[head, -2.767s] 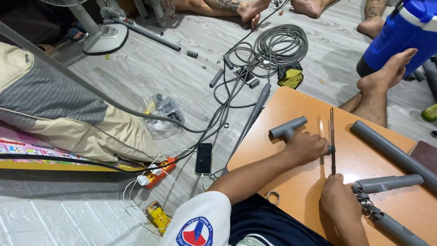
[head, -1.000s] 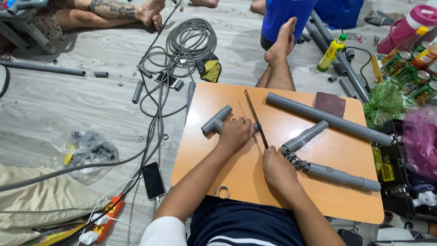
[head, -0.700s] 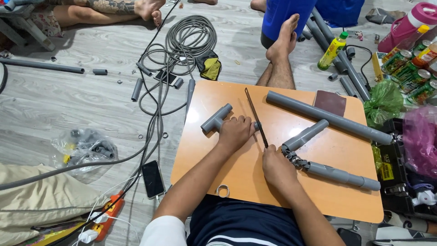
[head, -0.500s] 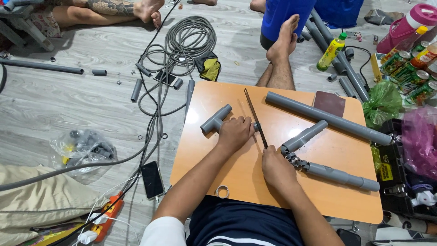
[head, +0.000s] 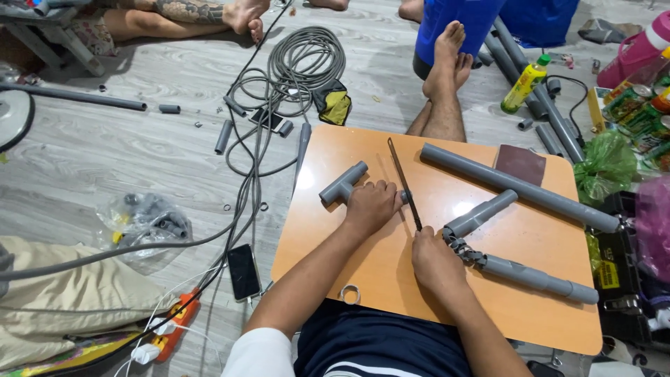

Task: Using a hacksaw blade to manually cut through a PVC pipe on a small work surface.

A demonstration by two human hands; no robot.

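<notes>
Tee fitting (head: 343, 183) sits at ten o'clock on the tabletop (head: 391, 279), left hand (head: 371, 204) clamped over its stem. Right hand (head: 431, 253) grips a thin blade (head: 404, 183), mid-cut; steady, even strokes look needed next.

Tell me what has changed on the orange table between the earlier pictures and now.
Hardly anything moved. The left hand still presses the grey plastic T-shaped pipe fitting on the orange wooden table, and the right hand still holds the thin dark saw blade across it. Only the head camera shifted early on.
</notes>
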